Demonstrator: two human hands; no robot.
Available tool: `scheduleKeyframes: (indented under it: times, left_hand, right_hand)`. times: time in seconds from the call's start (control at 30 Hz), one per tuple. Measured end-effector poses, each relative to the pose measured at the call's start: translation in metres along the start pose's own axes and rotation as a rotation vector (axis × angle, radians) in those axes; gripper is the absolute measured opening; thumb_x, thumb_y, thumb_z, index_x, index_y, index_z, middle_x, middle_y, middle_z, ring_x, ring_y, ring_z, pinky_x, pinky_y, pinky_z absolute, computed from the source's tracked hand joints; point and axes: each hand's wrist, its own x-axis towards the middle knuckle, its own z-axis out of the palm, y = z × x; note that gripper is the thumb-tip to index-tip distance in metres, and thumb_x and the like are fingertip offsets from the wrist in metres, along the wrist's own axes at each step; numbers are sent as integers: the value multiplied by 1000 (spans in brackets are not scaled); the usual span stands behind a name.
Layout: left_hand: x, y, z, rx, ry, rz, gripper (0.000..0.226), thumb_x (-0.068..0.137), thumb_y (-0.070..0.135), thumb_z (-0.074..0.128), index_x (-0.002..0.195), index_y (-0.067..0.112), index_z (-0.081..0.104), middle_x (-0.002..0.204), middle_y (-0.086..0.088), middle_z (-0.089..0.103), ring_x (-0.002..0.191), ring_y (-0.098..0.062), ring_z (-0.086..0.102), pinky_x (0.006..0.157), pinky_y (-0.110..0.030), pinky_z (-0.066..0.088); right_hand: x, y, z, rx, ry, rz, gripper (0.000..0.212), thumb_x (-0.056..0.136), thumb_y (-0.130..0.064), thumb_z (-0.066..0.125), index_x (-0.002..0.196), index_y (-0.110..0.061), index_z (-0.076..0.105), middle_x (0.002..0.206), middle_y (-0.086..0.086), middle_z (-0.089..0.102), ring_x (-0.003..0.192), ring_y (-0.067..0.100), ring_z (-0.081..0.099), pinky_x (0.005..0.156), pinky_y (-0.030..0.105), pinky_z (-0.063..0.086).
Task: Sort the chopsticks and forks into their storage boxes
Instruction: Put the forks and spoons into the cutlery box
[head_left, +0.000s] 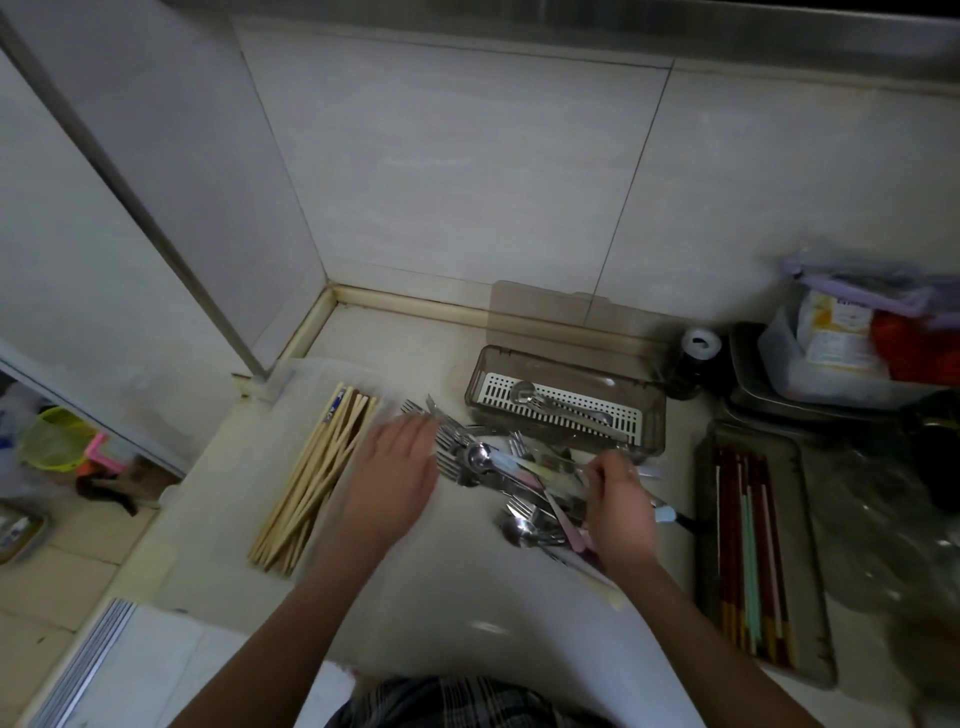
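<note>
Looking down at the counter (441, 613), I see at the far left a clear box (311, 374) holding pale wooden chopsticks (317, 478), laid lengthwise in a loose bundle, one with a blue mark near its far end. My left hand (392, 480) comes next, flat and palm down, fingers straight and together, hovering or resting just beside that box; its fingertips reach the near edge of the heap of forks (452, 447). Whether the palm actually touches the counter I cannot tell.

That heap lies in the middle, between my hands: steel forks tangled with spoons (480, 457) and a few pastel-handled pieces, tines pointing mostly left and away from me. Behind the heap stands a smoky see-through box (566, 410) with a white slotted tray inside, where a spoon and some other cutlery already lie; its lid (545, 306) leans against the wall tiles.

My right hand (618, 499) sits over the right side of the heap with fingers curled, pinching something thin and metallic out of the pile; which piece it is I cannot make out, as it is blurred.

Further right, a long grey tray (810, 561) holds dark red, green and pale chopsticks (748, 551) side by side. Beyond it are a dark jar (696, 364) and plastic containers (810, 364).
</note>
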Motion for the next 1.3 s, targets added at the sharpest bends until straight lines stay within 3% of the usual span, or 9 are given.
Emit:
scheduleKeyframes:
  times: [0.1,0.23,0.37,0.57,0.63,0.77,0.9,1.1,1.3]
  left_hand:
    - [12,37,7,-22,-58,164,56,84,25,61,136,19,41,133,-3,55,127,-20,47,109,-44,29]
    - [26,67,11,-53,-97,256,62,63,14,80,121,22,59,122,-1,63,113,-18,59,101,-46,39]
    - [42,67,14,-166,-94,239,46,81,16,66,125,21,56,122,-1,61,113,-22,56,99,-42,39]
    - [77,52,6,-595,-502,159,14,93,24,54,94,15,64,91,0,62,81,-16,57,74,-33,48]
    - [90,47,5,-648,-492,151,13,92,22,54,92,13,63,89,0,61,78,-15,57,70,-30,46]
    - [133,39,13,-437,-221,211,18,94,23,50,100,15,65,96,2,61,81,-13,54,74,-23,40]
    - [162,41,42,-361,-392,215,24,94,13,48,112,15,64,109,-8,63,91,-22,59,80,-29,43]
    - [165,29,72,-384,-580,205,37,89,-1,48,116,20,64,118,-14,59,103,-28,58,91,-36,46]
    - [139,37,60,-408,-291,289,51,76,-14,52,118,12,62,116,-11,60,110,-30,54,98,-43,44]
  right_hand:
    - [-6,-13,-18,212,16,-43,12,98,-14,42,88,-17,48,75,3,56,64,19,53,54,37,44]
    - [-9,-23,-35,390,61,-3,14,99,-16,40,89,-16,50,76,0,59,71,13,59,62,31,50]
    - [-10,-31,-48,638,106,137,15,99,-11,41,93,-7,53,77,12,60,67,11,59,60,13,48]
    - [-9,-29,-43,897,155,459,21,101,-21,39,100,-7,54,83,16,66,74,27,65,59,20,54]
    - [-9,-25,-43,999,175,538,18,102,-23,38,109,-11,50,86,12,68,78,26,67,64,26,56]
    - [-21,-4,-27,635,44,535,22,98,-30,47,117,-19,46,98,3,62,82,14,63,64,24,50]
    - [-55,17,8,212,-75,385,25,82,-29,67,104,-20,61,98,-1,64,89,19,60,74,32,49]
    - [-68,16,22,171,-63,285,41,74,-17,63,112,-33,61,108,-11,64,101,12,56,88,29,47]
    - [-66,16,21,155,-40,272,37,76,-10,69,108,-26,65,99,-16,55,94,10,53,80,20,41]
